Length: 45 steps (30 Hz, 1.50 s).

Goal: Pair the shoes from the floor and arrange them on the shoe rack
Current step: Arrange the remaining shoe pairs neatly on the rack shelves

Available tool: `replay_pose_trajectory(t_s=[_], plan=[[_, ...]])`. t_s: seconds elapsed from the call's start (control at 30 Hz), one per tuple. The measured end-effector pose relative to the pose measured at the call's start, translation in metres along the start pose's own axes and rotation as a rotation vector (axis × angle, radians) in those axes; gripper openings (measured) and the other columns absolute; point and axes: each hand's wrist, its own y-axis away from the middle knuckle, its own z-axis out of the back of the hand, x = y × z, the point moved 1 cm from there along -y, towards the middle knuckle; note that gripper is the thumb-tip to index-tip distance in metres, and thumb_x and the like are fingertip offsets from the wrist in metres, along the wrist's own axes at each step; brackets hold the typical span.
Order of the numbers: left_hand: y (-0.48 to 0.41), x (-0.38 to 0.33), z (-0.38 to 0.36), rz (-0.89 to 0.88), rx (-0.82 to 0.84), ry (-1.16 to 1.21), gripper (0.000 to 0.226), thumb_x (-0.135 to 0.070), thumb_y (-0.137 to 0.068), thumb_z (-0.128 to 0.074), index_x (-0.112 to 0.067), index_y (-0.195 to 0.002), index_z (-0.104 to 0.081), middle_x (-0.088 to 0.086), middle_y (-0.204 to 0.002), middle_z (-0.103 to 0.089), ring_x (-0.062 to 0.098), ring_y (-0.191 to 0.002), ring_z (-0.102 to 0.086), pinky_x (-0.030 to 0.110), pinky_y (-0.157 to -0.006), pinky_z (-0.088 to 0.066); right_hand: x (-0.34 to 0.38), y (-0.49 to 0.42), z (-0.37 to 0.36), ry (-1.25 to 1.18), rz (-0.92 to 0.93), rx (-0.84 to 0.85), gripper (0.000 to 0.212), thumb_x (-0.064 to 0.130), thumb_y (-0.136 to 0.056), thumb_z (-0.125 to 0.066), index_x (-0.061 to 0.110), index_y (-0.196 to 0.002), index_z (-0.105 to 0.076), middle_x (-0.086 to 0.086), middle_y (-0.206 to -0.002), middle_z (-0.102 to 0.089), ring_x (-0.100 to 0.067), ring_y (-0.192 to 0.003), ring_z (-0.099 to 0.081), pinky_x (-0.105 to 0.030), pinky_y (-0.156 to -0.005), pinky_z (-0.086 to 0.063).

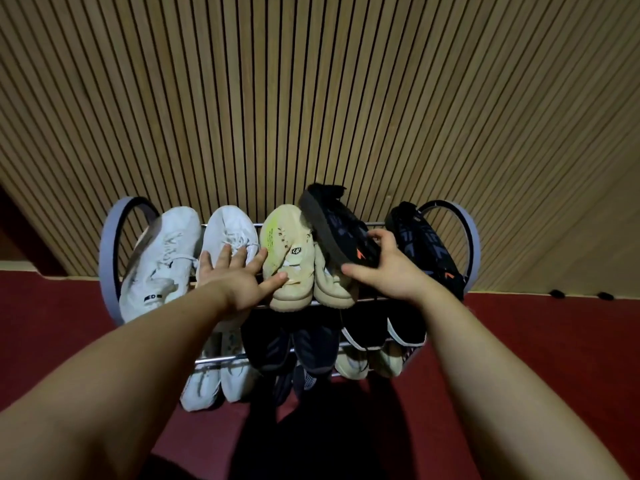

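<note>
The shoe rack (110, 258) stands against the slatted wall, with round grey end frames. On its top shelf lie two white sneakers (162, 261), then a beige pair (289, 261), then black shoes. My left hand (235, 275) lies flat with spread fingers on the second white sneaker, its thumb touching the beige shoe. My right hand (384, 268) grips a black shoe with an orange mark (332, 223), tilted on its side over the beige pair. Its twin (427, 244) lies at the right end of the shelf.
The lower shelves hold white sneakers (214, 382), dark shoes (298, 348) and a beige pair (367, 362). Red carpet (540, 341) covers the floor around the rack. Two small dark objects (578, 294) lie by the wall at the right.
</note>
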Motion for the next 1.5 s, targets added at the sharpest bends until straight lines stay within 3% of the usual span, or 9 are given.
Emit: replay_pose_trajectory(t_s=[0.1,0.27,0.4,0.6,0.73,0.87,1.2,1.3,1.5], plan=[[0.0,0.008,0.004,-0.069,0.05,0.015,0.098,-0.083,-0.076,-0.025,-0.03,-0.149,0.013,0.002,-0.159,0.01,0.022,-0.145,0.013,0.054,-0.113,0.013,-0.011,0.006,0.012,0.369,0.096,0.121,0.096,0.052,-0.066,-0.075,0.033,-0.141,-0.017,0.0,-0.139,-0.044,-0.024,-0.128,-0.042,-0.042,-0.111,-0.026],[-0.002,0.011,0.006,-0.122,0.094,-0.085,0.12,-0.083,-0.068,-0.046,-0.021,-0.148,0.019,0.004,-0.158,0.015,0.023,-0.145,0.015,0.055,-0.112,0.011,0.0,-0.01,-0.007,0.198,-0.057,0.167,0.125,0.07,-0.05,-0.072,0.037,-0.147,0.0,-0.008,-0.152,-0.029,-0.03,-0.136,-0.033,-0.049,-0.114,-0.024],[-0.001,0.009,0.007,-0.11,0.088,-0.084,0.119,-0.082,-0.068,-0.047,-0.021,-0.148,0.018,0.003,-0.158,0.014,0.023,-0.145,0.013,0.054,-0.113,0.009,0.012,-0.021,-0.023,0.311,-0.112,0.03,0.118,0.071,-0.064,-0.066,0.03,-0.149,0.006,-0.014,-0.152,-0.025,-0.036,-0.137,-0.027,-0.05,-0.114,-0.021],[0.008,0.016,0.012,-0.233,-0.101,0.272,0.129,-0.078,-0.061,-0.061,-0.032,-0.142,0.028,0.004,-0.154,0.026,0.018,-0.144,0.015,0.048,-0.117,0.005,0.01,-0.009,0.019,0.343,0.176,0.082,0.114,0.049,-0.069,-0.077,0.032,-0.149,0.003,-0.012,-0.15,-0.023,-0.033,-0.138,-0.022,-0.04,-0.113,-0.021],[0.015,0.015,0.035,-0.391,-0.252,0.455,0.139,-0.087,-0.036,-0.057,-0.04,-0.135,0.03,0.002,-0.155,0.025,0.012,-0.14,0.02,0.041,-0.118,0.002,0.025,-0.013,0.037,0.633,0.411,0.133,0.114,0.041,-0.069,-0.079,0.033,-0.149,0.002,-0.009,-0.151,-0.024,-0.027,-0.141,-0.016,-0.042,-0.116,-0.001],[0.014,-0.005,0.04,-0.472,-0.159,0.317,0.126,-0.067,-0.063,-0.066,-0.02,-0.148,0.013,0.006,-0.159,0.001,0.021,-0.146,0.001,0.038,-0.12,-0.006,0.032,-0.025,0.01,0.815,0.376,0.087,0.115,0.037,-0.069,-0.078,0.032,-0.149,0.004,-0.008,-0.156,-0.012,-0.025,-0.146,-0.003,-0.051,-0.115,0.007],[0.004,-0.023,0.036,-0.273,-0.153,0.055,0.065,-0.049,-0.093,-0.046,-0.035,-0.148,-0.016,0.009,-0.158,0.009,0.03,-0.144,-0.003,0.04,-0.115,-0.013,-0.001,-0.021,0.005,0.487,-0.255,-0.008,0.093,0.056,-0.08,-0.064,0.034,-0.149,-0.006,-0.008,-0.158,0.006,-0.04,-0.143,-0.003,-0.053,-0.115,-0.013],[-0.006,-0.031,0.054,-0.24,-0.159,0.059,0.075,-0.054,-0.085,-0.056,-0.04,-0.147,-0.016,0.009,-0.158,0.007,0.031,-0.145,-0.002,0.044,-0.115,-0.012,-0.01,-0.018,-0.005,0.323,-0.2,0.023,0.083,0.045,-0.088,-0.06,0.028,-0.151,-0.009,-0.015,-0.157,0.009,-0.036,-0.143,-0.014,-0.042,-0.116,-0.018],[-0.015,-0.034,0.057,-0.277,-0.062,0.022,0.085,-0.063,-0.079,-0.058,-0.041,-0.147,-0.013,0.013,-0.142,-0.037,0.033,-0.127,-0.036,0.038,-0.106,-0.033,-0.019,-0.012,-0.014,0.186,-0.072,-0.151,0.069,0.034,-0.091,-0.059,0.022,-0.149,-0.022,-0.009,-0.158,-0.007,-0.027,-0.144,-0.017,-0.034,-0.115,-0.017]])
